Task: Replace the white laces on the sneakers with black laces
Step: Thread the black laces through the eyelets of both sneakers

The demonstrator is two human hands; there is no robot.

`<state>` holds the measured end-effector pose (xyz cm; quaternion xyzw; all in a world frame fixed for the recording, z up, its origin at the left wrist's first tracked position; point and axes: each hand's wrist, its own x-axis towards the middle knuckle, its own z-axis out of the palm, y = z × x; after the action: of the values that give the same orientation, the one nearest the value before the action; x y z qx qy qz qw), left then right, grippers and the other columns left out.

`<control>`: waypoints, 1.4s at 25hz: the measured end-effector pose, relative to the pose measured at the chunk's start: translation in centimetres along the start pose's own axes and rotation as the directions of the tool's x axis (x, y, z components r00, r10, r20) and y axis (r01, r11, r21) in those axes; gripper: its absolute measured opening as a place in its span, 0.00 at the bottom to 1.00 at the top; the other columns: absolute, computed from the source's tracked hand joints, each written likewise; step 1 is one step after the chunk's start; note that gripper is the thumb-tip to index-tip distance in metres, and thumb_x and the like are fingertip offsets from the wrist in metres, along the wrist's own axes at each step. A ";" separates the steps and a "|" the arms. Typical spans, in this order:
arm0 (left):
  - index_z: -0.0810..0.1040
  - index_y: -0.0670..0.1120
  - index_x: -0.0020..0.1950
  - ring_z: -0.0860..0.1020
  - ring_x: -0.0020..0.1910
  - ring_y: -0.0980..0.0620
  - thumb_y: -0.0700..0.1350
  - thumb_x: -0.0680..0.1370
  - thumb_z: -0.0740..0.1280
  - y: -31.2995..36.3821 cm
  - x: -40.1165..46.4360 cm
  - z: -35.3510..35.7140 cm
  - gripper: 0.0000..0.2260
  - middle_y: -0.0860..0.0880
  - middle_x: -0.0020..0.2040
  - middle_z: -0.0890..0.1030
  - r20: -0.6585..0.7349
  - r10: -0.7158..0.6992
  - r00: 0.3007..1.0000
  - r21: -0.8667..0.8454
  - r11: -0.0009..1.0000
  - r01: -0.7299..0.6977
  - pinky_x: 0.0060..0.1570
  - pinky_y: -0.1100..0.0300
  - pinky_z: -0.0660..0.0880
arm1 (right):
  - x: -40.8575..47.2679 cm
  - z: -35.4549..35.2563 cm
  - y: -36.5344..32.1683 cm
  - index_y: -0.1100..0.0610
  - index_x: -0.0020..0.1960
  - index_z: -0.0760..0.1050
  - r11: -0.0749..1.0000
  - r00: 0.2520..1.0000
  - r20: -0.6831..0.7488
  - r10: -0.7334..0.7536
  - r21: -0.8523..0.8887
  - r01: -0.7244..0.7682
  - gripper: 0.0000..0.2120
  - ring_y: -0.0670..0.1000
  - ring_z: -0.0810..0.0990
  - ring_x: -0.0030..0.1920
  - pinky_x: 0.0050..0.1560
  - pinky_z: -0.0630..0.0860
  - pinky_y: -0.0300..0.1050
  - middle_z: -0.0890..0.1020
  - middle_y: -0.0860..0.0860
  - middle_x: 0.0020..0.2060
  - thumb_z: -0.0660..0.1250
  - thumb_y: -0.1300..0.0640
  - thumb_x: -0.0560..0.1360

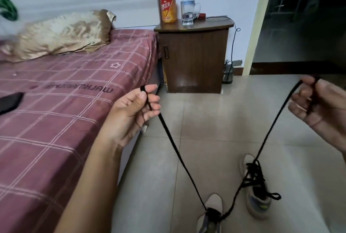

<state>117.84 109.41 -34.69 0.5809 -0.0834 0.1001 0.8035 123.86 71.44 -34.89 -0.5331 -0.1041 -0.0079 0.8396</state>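
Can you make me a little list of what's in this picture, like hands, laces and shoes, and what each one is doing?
left hand: raised, pinching one end of the black lace
right hand: raised, pinching the other end
black lace: both halves run down to the near sneaker, pulled up evenly
near sneaker: on the floor tiles, lace threaded low down
far sneaker: on the floor, already laced in black
white laces: none visible
bed: at the left, pink checked sheet

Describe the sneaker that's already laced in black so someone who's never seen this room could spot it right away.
Start at the bed and look right across the tiled floor. Two pale sneakers sit there; it is the farther sneaker, on the right. Unlike the near sneaker, black lace crisscrosses its whole front.
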 end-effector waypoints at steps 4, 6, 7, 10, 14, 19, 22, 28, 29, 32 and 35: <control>0.82 0.46 0.42 0.83 0.41 0.53 0.42 0.73 0.62 -6.6 -2.0 -3.2 0.09 0.47 0.42 0.84 -0.044 -0.250 0.967 -0.023 0.968 0.249 0.39 0.62 0.80 | -2.3 -3.0 7.0 0.50 0.45 0.79 0.941 0.958 -0.094 0.272 -0.183 -0.285 0.08 0.41 0.82 0.44 0.44 0.79 0.42 0.83 0.45 0.37 0.61 0.51 0.74; 0.83 0.45 0.40 0.81 0.42 0.54 0.42 0.75 0.64 -12.4 -4.0 -4.4 0.08 0.49 0.44 0.84 -0.121 -0.429 0.895 0.067 0.896 0.439 0.38 0.63 0.78 | -4.9 -4.7 12.4 0.53 0.44 0.77 0.806 0.855 -0.222 0.469 -0.288 -0.517 0.08 0.43 0.81 0.40 0.42 0.71 0.41 0.84 0.49 0.39 0.62 0.52 0.76; 0.83 0.45 0.41 0.78 0.40 0.55 0.41 0.76 0.65 -15.4 -5.2 -4.8 0.08 0.49 0.44 0.82 -0.190 -0.507 0.841 0.124 0.837 0.533 0.37 0.65 0.76 | -6.3 -5.3 15.3 0.54 0.43 0.78 0.724 0.776 -0.304 0.552 -0.288 -0.627 0.08 0.44 0.79 0.35 0.38 0.69 0.40 0.82 0.50 0.37 0.63 0.53 0.77; 0.80 0.38 0.45 0.74 0.33 0.54 0.38 0.77 0.67 -24.5 -9.4 -4.8 0.04 0.44 0.39 0.78 -0.402 -0.668 0.627 0.070 0.660 0.748 0.32 0.66 0.73 | -11.0 -6.5 23.6 0.57 0.39 0.74 0.529 0.498 -0.445 0.745 -0.062 -0.847 0.09 0.42 0.68 0.21 0.21 0.64 0.33 0.75 0.51 0.26 0.64 0.59 0.78; 0.76 0.34 0.43 0.77 0.35 0.47 0.30 0.75 0.66 -31.8 -13.3 -3.6 0.02 0.39 0.39 0.78 -0.483 -0.772 0.413 -0.174 0.547 0.819 0.32 0.63 0.80 | -14.9 -6.3 30.5 0.62 0.42 0.72 0.412 0.326 -0.376 0.867 0.172 -0.895 0.08 0.49 0.76 0.30 0.25 0.75 0.34 0.77 0.57 0.32 0.61 0.73 0.76; 0.77 0.41 0.41 0.80 0.36 0.50 0.33 0.76 0.67 -34.5 -14.0 -1.2 0.05 0.43 0.37 0.80 -0.409 -0.775 0.481 0.072 0.498 0.864 0.39 0.58 0.80 | -15.4 -5.8 32.9 0.59 0.46 0.73 0.424 0.351 -0.382 0.855 0.124 -0.897 0.10 0.53 0.79 0.36 0.32 0.79 0.40 0.78 0.57 0.35 0.63 0.73 0.74; 0.77 0.43 0.40 0.79 0.39 0.48 0.33 0.76 0.67 -34.9 -13.9 -0.4 0.07 0.44 0.38 0.79 -0.404 -0.762 0.507 0.153 0.490 0.858 0.46 0.54 0.78 | -15.6 -5.7 33.4 0.59 0.44 0.72 0.451 0.370 -0.406 0.836 0.123 -0.884 0.11 0.53 0.79 0.37 0.33 0.80 0.41 0.78 0.58 0.36 0.63 0.74 0.73; 0.77 0.42 0.45 0.80 0.42 0.50 0.35 0.76 0.67 -35.2 -14.3 -1.0 0.03 0.46 0.40 0.80 -0.442 -0.716 0.540 0.217 0.499 0.839 0.44 0.59 0.78 | -15.4 -5.5 33.7 0.61 0.43 0.72 0.506 0.422 -0.438 0.794 0.090 -0.858 0.11 0.54 0.79 0.36 0.34 0.80 0.41 0.77 0.59 0.35 0.63 0.76 0.72; 0.77 0.41 0.46 0.80 0.41 0.51 0.35 0.76 0.67 -35.2 -14.5 -1.1 0.02 0.46 0.40 0.80 -0.441 -0.712 0.547 0.229 0.500 0.835 0.42 0.60 0.78 | -15.5 -5.6 33.7 0.61 0.42 0.72 0.499 0.425 -0.431 0.796 0.070 -0.864 0.11 0.54 0.79 0.36 0.33 0.80 0.40 0.77 0.59 0.35 0.63 0.76 0.72; 0.78 0.42 0.47 0.80 0.39 0.54 0.36 0.76 0.68 -35.0 -14.9 -1.2 0.03 0.47 0.40 0.81 -0.439 -0.693 0.573 0.268 0.507 0.819 0.40 0.62 0.77 | -15.7 -5.6 33.7 0.61 0.42 0.72 0.496 0.441 -0.416 0.795 0.026 -0.868 0.11 0.54 0.79 0.35 0.32 0.80 0.40 0.77 0.59 0.36 0.63 0.76 0.72; 0.78 0.44 0.46 0.80 0.38 0.56 0.37 0.75 0.68 -34.7 -15.1 -1.1 0.03 0.49 0.39 0.82 -0.419 -0.677 0.605 0.336 0.503 0.796 0.38 0.64 0.76 | -15.7 -5.7 33.8 0.61 0.42 0.73 0.513 0.459 -0.404 0.791 0.031 -0.858 0.11 0.54 0.80 0.35 0.34 0.80 0.40 0.78 0.59 0.36 0.64 0.76 0.71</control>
<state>112.26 98.86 -70.61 0.7272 0.2970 -0.1694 0.5952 113.62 79.35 -70.33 -0.5765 0.3282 0.2917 0.6891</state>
